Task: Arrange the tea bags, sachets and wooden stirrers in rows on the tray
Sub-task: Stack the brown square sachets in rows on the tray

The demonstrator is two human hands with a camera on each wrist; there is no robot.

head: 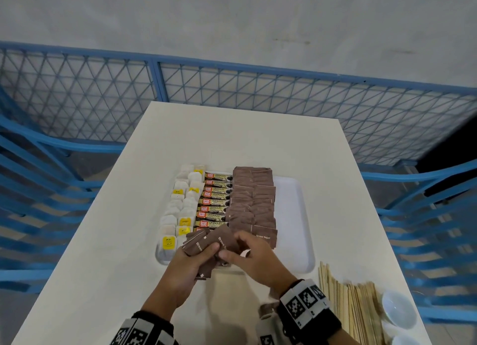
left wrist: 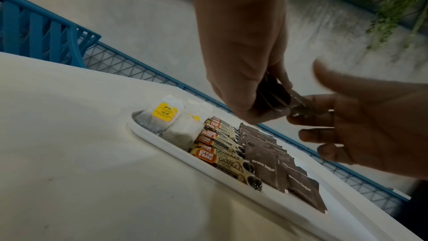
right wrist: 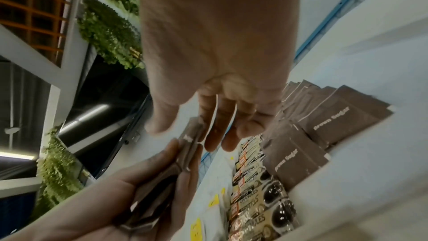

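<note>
Fanned stack of brown paper sugar sachets [head: 206,244] gripped in curled left hand [head: 191,264], just above white plastic tray [head: 294,215], for easy peeling. Right hand [head: 254,258] pinching top sachet for the unfinished row.

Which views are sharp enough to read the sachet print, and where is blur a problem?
Head view: coffee sachets legible, edges bent by the wide lens. Left wrist: labels crisp, but right hand smeared. Right wrist: right hand soft and close, brown sugar sachets readable.
</note>
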